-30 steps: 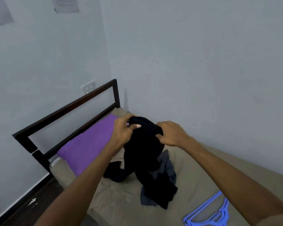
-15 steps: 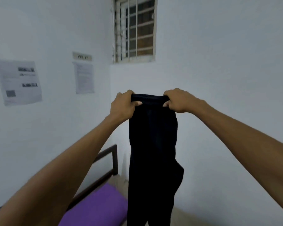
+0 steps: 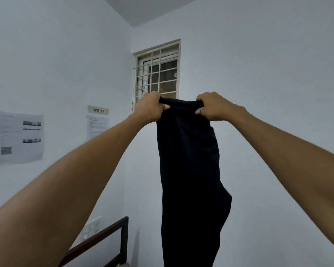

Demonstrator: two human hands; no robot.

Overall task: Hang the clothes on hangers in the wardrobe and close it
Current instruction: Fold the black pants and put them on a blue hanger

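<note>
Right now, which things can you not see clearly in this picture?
- Head view: lower end of the black trousers is cut off by the bottom edge.
- Text on the wall papers is too small to read.
- Bed frame is mostly hidden by the left arm.
- Wardrobe and hangers are out of view.
- Left hand and right hand cover the waistband corners.

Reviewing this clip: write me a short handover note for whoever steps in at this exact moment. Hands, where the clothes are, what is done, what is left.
Left hand: shut on the left end of the waistband of the black trousers.
Right hand: shut on the right end of the same waistband.
The trousers hang straight down, held up in front of the barred window, above the bed frame; their lower end runs out of the picture.
Done: one garment is picked up and held out at full length.
Left: no hanger or wardrobe is in view. Find a hanger, put the trousers on it, hang them in the wardrobe, deal with any other clothes, then close it.
</note>
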